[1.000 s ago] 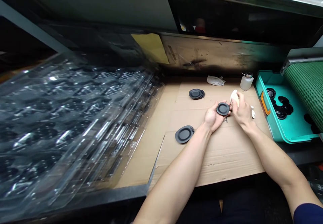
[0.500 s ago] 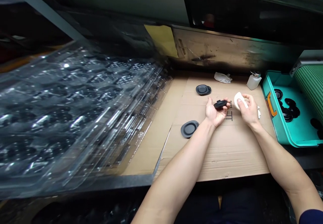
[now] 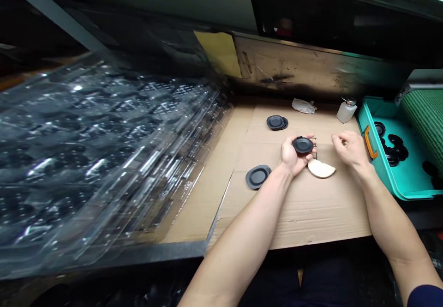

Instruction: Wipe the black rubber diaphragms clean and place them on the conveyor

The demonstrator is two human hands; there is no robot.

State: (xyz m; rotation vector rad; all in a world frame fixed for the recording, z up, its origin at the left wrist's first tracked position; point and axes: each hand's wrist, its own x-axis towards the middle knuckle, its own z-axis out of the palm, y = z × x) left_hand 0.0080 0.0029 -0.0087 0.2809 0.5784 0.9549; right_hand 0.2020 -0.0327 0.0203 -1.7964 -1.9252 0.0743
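Observation:
My left hand (image 3: 293,157) holds a small round black disc (image 3: 303,145) by its rim, face up, above the cardboard sheet (image 3: 304,205). A white pad (image 3: 321,169) lies flat on the cardboard just right of that hand. Further right, my right hand (image 3: 350,148) hovers with its fingers loosely spread and nothing in them. A larger black oval disc (image 3: 258,177) lies on the cardboard left of my left wrist. A short stack of black discs (image 3: 277,122) sits further back.
A tall leaning stack of clear plastic blister trays (image 3: 97,150) fills the left side. A teal bin (image 3: 398,177) with several black discs stands at right, beside a green conveyor belt (image 3: 425,117). A small white bottle (image 3: 346,111) and a crumpled wipe (image 3: 303,105) sit at the back.
My right hand has let go of the white pad, which now lies on the cardboard, and has moved right. The black disc in my left hand has turned face up.

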